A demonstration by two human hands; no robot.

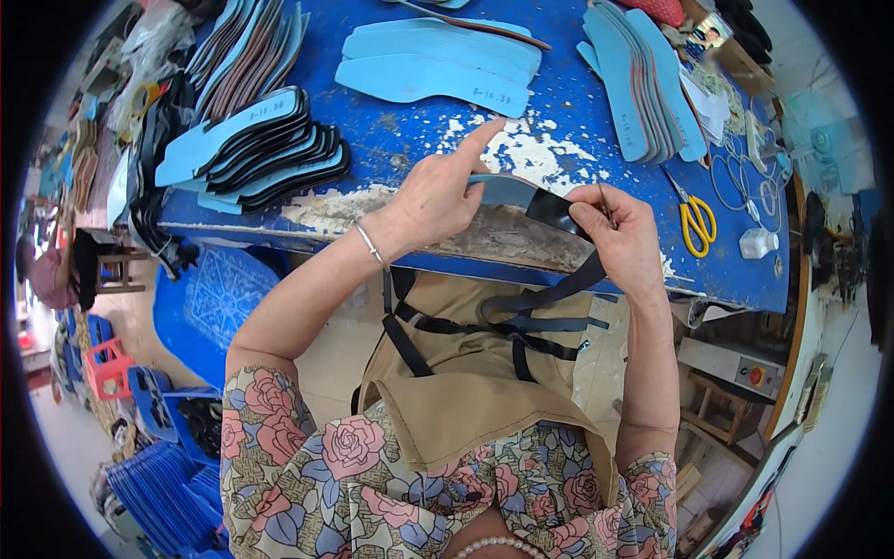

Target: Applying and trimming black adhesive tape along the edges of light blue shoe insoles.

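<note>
Near the table's front edge, my left hand (430,203) pinches one end of a light-blue flat piece (507,191) between thumb and curled fingers, its index finger stretched out. At the other end my right hand (622,233) closes on a black strip (551,212), which lies across the blue piece. The strip's loose tail (549,296) hangs below the table edge in front of the tan apron (456,373). A thin dark pointed tool (607,203) shows between my right fingers; its kind is unclear. Loose blue shaped pieces (438,65) lie beyond my left hand.
Black-edged blue pieces (270,154) are stacked at left, with more piles at far left (247,56) and far right (643,84). Yellow-handled scissors (697,224), a white bottle (759,244) and cables (745,182) lie right. A blue plastic chair (209,303) stands below left.
</note>
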